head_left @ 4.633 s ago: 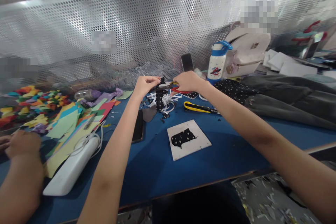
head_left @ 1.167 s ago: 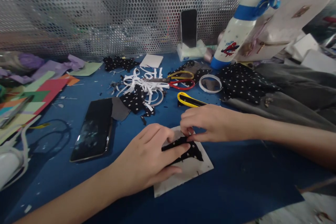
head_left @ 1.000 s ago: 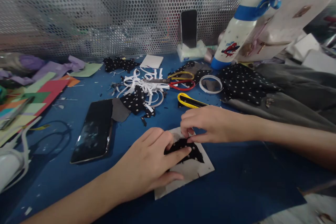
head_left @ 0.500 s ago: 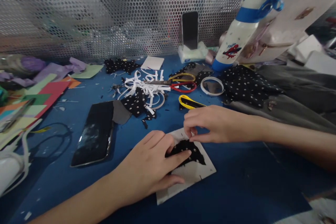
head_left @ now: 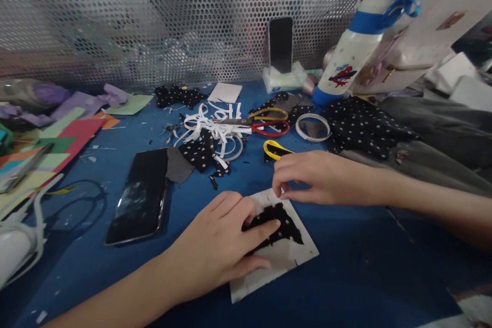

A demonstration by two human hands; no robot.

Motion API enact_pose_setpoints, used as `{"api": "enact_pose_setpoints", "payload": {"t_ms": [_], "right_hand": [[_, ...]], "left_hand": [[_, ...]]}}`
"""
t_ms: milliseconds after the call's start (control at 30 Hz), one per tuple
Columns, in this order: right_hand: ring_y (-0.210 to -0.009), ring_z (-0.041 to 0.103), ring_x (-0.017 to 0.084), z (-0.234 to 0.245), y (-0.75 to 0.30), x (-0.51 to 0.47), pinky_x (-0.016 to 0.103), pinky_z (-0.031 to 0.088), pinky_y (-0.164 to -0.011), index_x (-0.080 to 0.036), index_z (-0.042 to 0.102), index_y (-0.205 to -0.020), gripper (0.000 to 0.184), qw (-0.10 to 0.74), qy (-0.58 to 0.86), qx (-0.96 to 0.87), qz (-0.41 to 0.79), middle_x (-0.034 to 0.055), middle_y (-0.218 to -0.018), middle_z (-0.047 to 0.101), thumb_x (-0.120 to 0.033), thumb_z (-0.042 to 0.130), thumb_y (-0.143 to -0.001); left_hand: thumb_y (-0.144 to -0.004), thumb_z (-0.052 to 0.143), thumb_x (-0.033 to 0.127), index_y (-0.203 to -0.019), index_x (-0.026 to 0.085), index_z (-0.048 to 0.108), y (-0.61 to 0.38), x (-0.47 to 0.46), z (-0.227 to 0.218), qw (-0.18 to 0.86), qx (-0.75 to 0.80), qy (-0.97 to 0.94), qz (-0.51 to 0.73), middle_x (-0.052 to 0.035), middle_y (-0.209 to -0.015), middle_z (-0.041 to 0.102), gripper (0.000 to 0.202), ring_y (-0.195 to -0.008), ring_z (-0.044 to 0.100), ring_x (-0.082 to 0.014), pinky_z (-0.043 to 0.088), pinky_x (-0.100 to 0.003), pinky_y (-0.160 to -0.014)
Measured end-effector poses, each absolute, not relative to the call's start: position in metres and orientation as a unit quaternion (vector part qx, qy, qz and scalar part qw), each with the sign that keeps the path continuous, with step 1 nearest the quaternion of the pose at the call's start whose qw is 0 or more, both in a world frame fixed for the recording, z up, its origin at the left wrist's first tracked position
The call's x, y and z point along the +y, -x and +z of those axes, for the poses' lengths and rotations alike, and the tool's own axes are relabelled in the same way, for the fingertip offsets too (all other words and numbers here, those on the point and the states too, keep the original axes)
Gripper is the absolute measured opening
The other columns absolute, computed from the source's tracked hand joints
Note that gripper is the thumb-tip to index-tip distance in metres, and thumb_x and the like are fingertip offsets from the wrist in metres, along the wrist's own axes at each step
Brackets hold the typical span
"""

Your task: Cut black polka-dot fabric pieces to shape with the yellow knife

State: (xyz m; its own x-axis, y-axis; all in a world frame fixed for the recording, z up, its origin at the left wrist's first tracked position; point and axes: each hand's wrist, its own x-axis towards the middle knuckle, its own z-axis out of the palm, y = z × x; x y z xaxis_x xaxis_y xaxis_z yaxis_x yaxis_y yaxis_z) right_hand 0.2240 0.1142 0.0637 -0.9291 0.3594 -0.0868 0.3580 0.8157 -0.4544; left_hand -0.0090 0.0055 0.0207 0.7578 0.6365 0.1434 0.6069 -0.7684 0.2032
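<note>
Resting the left hand (head_left: 221,238), fingers apart, on dotted black cloth (head_left: 287,225) over white card (head_left: 285,254), lower centre of frame. Holding the right hand (head_left: 313,177), fingers curled, at the card's top corner; cannot tell if pinched together.

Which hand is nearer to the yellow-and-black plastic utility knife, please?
The right. The right hand is just in front of the yellow-and-black plastic utility knife, hiding part of it; the left hand is farther away, lower left, over the white square board.
</note>
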Motion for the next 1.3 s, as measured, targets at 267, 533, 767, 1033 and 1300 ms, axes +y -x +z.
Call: {"api": "enact_pose_setpoints", "payload": {"t_ms": [267, 533, 767, 1033, 1300], "right_hand": [[-0.088, 0.058, 0.017, 0.062, -0.222, 0.111, 0.026, 0.04, -0.072, -0.02, 0.065, -0.09, 0.009, -0.005, 0.196, -0.953, 0.232, 0.0016, -0.089, 0.064, -0.023, 0.057, -0.091], [-0.086, 0.059, 0.016, 0.063, -0.224, 0.114, 0.026, 0.041, -0.07, -0.021, 0.063, -0.091, 0.008, -0.006, 0.192, -0.958, 0.214, 0.0009, -0.09, 0.064, -0.024, 0.055, -0.092], [-0.101, 0.06, 0.03, 0.06, -0.233, 0.133, 0.032, 0.043, -0.068, -0.015, 0.052, -0.117, 0.044, 0.051, 0.281, -0.957, -0.043, 0.0136, -0.114, 0.06, -0.05, 0.055, -0.09], [-0.065, 0.055, 0.017, 0.044, -0.237, 0.158, 0.027, 0.033, -0.056, -0.016, 0.053, -0.094, 0.034, 0.023, 0.348, -0.933, 0.087, 0.0038, -0.08, 0.061, -0.05, 0.053, -0.09], [-0.05, 0.052, 0.011, 0.055, -0.233, 0.146, 0.024, 0.036, -0.043, -0.019, 0.043, -0.104, 0.031, 0.252, 0.273, -0.796, 0.478, 0.0012, -0.075, 0.063, -0.049, 0.038, -0.098]], "left_hand": [[-0.087, 0.064, 0.047, -0.131, 0.023, 0.051, 0.009, 0.007, 0.021, 0.059, 0.331, -0.935, 0.11, -0.0061, -0.094, 0.048, 0.052, -0.083, 0.043, -0.0223, 0.041, -0.036, -0.071], [-0.09, 0.059, 0.046, -0.13, 0.019, 0.052, 0.012, 0.008, 0.021, 0.049, 0.351, -0.929, 0.11, -0.0065, -0.093, 0.046, 0.049, -0.084, 0.043, -0.0237, 0.042, -0.037, -0.07], [-0.095, 0.053, 0.036, -0.133, 0.02, 0.048, 0.014, 0.009, 0.022, 0.053, 0.359, -0.924, 0.121, -0.01, -0.11, 0.049, 0.042, -0.098, 0.046, -0.027, 0.044, -0.044, -0.082], [-0.098, 0.048, 0.026, -0.118, 0.015, 0.052, 0.009, 0.006, 0.027, 0.075, 0.417, -0.887, 0.186, -0.0088, -0.106, 0.055, 0.023, -0.093, 0.05, -0.0232, 0.042, -0.038, -0.077], [-0.095, 0.054, 0.021, -0.094, 0.02, 0.057, -0.007, 0.016, 0.034, 0.142, 0.477, -0.845, 0.195, -0.0014, -0.094, 0.056, 0.004, -0.086, 0.051, -0.0187, 0.035, -0.034, -0.074]]}}
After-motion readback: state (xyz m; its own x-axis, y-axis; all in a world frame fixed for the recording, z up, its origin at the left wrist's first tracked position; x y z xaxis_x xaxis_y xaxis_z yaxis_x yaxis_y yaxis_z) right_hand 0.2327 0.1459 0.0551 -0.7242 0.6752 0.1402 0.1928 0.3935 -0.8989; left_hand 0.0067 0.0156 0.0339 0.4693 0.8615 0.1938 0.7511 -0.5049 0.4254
